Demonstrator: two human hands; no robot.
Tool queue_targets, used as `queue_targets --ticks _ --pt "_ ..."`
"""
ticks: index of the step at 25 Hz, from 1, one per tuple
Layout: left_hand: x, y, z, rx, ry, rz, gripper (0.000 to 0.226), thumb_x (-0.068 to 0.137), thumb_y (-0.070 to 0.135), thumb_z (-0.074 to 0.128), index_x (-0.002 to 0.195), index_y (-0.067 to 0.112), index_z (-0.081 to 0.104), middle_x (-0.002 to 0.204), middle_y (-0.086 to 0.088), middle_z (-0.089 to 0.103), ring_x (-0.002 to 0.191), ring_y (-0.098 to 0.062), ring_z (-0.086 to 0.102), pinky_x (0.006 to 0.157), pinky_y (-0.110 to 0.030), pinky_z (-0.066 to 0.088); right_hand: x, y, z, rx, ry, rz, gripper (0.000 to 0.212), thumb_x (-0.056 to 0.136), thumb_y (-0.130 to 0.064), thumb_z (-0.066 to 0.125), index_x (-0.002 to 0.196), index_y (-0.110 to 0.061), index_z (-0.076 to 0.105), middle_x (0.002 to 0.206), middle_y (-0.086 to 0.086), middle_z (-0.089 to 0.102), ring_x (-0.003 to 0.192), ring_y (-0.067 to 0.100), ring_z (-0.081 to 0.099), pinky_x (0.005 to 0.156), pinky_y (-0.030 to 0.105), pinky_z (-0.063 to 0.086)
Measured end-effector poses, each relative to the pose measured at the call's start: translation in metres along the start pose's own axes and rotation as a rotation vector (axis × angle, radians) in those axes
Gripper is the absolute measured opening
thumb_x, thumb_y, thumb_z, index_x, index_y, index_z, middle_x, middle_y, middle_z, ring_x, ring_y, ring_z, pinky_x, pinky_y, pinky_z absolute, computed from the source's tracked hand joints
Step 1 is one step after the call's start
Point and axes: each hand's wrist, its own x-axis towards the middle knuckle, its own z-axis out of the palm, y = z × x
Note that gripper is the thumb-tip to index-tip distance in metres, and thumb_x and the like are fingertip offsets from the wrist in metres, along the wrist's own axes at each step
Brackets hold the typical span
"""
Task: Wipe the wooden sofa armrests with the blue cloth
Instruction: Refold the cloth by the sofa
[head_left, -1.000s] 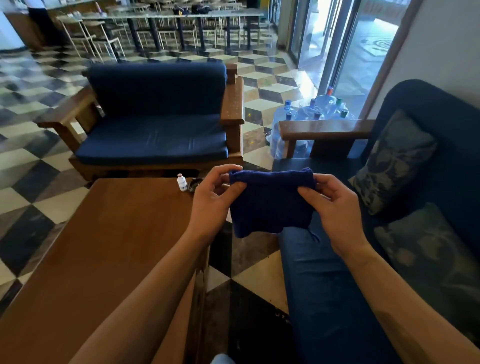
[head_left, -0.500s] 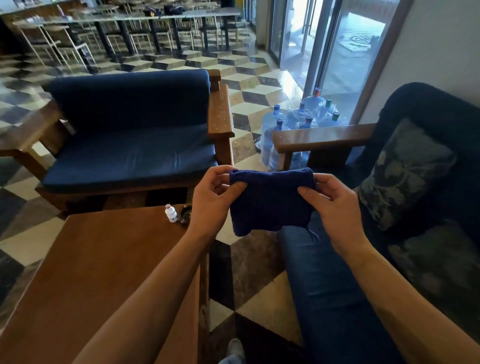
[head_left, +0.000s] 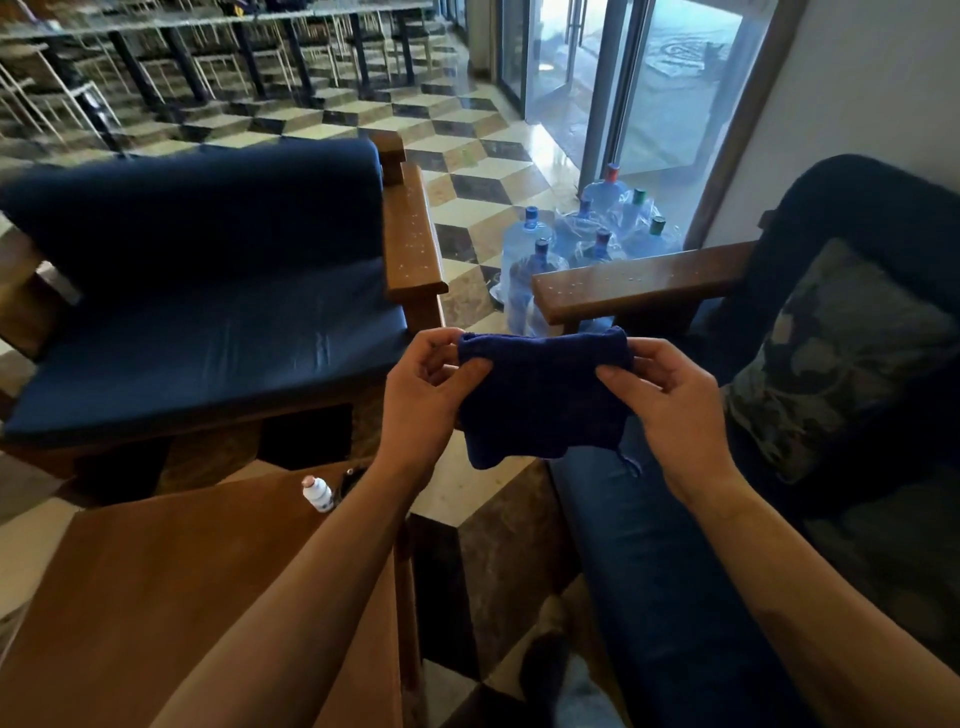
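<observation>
Both hands' fingers (head_left: 470, 370) pinching blue cloth (head_left: 540, 397)

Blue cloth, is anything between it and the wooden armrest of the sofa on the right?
Nothing visible. The blue cloth, pinched between the left hand and right hand, hangs in open air just below the armrest, whose top is bare. The water jugs stand behind it.
</observation>
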Motion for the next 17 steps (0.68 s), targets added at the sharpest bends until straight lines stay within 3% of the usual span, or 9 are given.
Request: queue_targets --ticks 10,14,17 --pt "0.152 -0.013 0.058 0.085 0.057 0.002 0.023 0.094 0.011 0.063 0.116 0.016 0.058 0.112 0.001 0.067 0.093 0.002 0.067 0.070 -0.012 0.054 0.165 0.021 -0.010 0.032 -0.057 0.000 0.023 0.090 -0.005 0.067 0.102 -0.025 0.065 0.101 -0.002 0.071 0.083 -0.002 0.070 0.067 0.013 0.055" --pt "0.195 -0.019 0.075 0.113 0.080 -0.007 0.022 0.094 0.011 0.062 0.113 0.020 0.056 0.109 0.004 0.066 0.088 0.009 0.066 0.067 -0.008 0.051 0.214 0.030 -0.011 0.036 -0.077 0.014 0.024 0.090 -0.006 0.067 0.100 -0.028 0.065 0.101 -0.004 0.072 0.084 -0.003 0.070 0.068 0.012 0.054" --pt "0.225 -0.025 0.080 0.137 0.080 -0.016 0.022 0.094 0.012 0.062 0.112 0.022 0.056 0.110 0.003 0.066 0.089 0.005 0.067 0.067 -0.009 0.052 0.243 0.041 -0.009 0.062 -0.085 0.030 0.023 0.090 -0.006 0.067 0.101 -0.026 0.066 0.100 -0.004 0.072 0.085 0.001 0.072 0.067 0.014 0.055"
